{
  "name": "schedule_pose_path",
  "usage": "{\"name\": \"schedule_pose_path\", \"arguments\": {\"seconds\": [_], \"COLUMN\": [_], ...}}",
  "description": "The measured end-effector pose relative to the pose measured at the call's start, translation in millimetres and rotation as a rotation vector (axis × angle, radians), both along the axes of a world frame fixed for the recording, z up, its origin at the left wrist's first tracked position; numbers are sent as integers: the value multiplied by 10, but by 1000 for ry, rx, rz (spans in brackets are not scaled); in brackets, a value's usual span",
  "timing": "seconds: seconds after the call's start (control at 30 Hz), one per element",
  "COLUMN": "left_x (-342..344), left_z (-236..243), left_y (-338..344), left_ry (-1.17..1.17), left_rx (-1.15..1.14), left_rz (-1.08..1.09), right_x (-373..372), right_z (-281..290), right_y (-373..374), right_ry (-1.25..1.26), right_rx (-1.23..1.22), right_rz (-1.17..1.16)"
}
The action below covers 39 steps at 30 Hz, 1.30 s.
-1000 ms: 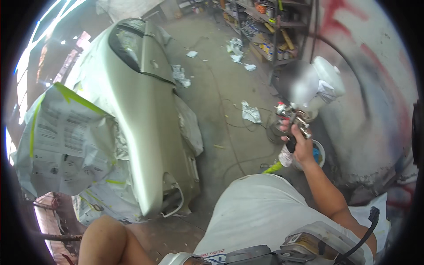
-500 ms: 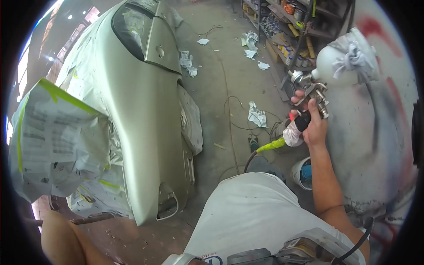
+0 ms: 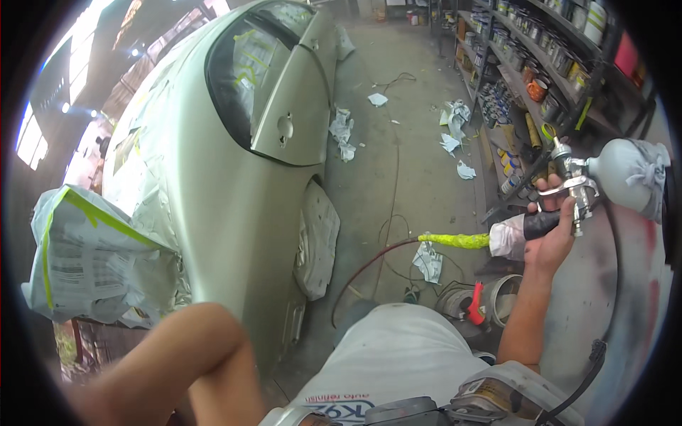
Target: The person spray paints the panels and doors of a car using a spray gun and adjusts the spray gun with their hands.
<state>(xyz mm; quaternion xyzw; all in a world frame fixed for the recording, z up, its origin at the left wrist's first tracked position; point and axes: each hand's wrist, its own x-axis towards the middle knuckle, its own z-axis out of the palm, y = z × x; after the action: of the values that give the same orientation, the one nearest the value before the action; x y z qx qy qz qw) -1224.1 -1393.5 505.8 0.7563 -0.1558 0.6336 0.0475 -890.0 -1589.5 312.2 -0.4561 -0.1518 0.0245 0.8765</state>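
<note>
My right hand (image 3: 552,238) is closed round the handle of a metal spray gun (image 3: 579,188), held up at the right with its nozzle end pointing away from me. A white cup wrapped in cloth or film (image 3: 631,174) sits on the gun's right side. White wrapping (image 3: 507,238) covers the grip's lower end. From there a hose with a bright yellow-green sleeve (image 3: 455,241) runs left, then bends down toward the floor. My left arm (image 3: 192,341) is bent at the lower left; its hand is out of view. A pale green-gold car body (image 3: 284,206) stands left of me.
Masking paper with green tape (image 3: 99,248) covers the car's near end. Crumpled paper scraps (image 3: 428,263) and hoses lie on the floor. Shelves of cans (image 3: 543,60) stand at the far right. Near my feet is a bucket (image 3: 503,298) with a red-orange object (image 3: 477,304) beside it.
The view has shifted, showing more of the shelves and car doors. My right hand has moved right with the spray gun. My left elbow has swung up and inward.
</note>
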Motion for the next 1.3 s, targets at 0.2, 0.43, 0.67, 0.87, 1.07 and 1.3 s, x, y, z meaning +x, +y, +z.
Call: {"name": "schedule_pose_path", "arguments": {"seconds": [0.2, 0.43, 0.67, 0.87, 1.07, 1.3], "left_x": [1586, 1767, 651, 1639, 3155, 4147], "left_z": [-2591, -4707, -7068, -7033, -6096, -5740], "left_y": [384, 783, 1274, 2084, 3464, 4178], "left_ry": [985, 1424, 2427, 2263, 2320, 2222], "left_rx": [-974, -1176, -1015, -2134, -2102, -2164], "left_rz": [-221, 231, 442, 369, 262, 144], "right_x": [471, 1227, 2356, 3263, 4065, 4758], "right_z": [293, 238, 327, 248, -606, -1187], "right_y": [486, 1046, 1871, 2936, 3758, 4706], "right_ry": [55, -8, -216, -226, -73, -166], "right_rx": [29, -51, 7, -73, -160, -319], "right_rz": [118, 204, 444, 493, 482, 541]}}
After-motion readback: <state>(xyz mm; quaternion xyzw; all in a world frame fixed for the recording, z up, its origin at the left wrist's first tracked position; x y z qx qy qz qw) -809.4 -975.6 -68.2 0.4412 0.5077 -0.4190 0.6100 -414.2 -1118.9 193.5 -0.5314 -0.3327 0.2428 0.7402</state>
